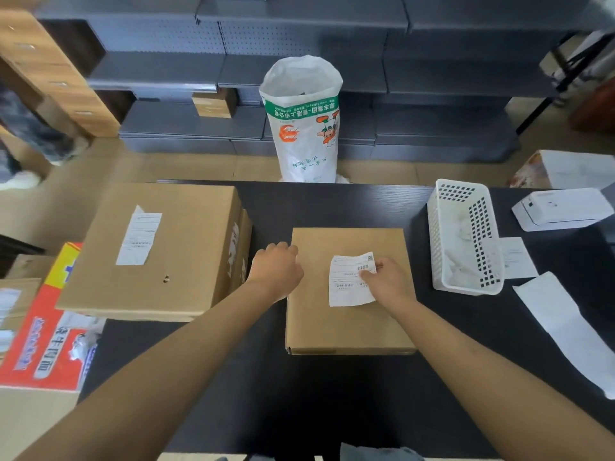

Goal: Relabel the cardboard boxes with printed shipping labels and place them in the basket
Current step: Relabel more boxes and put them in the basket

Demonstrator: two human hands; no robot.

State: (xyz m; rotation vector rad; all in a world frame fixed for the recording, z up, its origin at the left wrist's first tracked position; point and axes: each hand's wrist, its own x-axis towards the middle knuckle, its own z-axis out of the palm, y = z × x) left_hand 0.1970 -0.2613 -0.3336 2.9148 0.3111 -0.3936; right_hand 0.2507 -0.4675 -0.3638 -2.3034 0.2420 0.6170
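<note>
A flat cardboard box lies in the middle of the black table. A white printed shipping label lies on its top. My right hand pinches the label's right edge, whose upper right corner is lifted. My left hand grips the box's left edge with curled fingers. A larger cardboard box with an old, partly torn label sits to the left. The white perforated basket stands at the right, with crumpled paper inside.
A white label printer sits at the far right, with a strip of label backing paper in front of it. A red and yellow printed carton lies at the left edge. A white woven sack stands behind the table before grey shelving.
</note>
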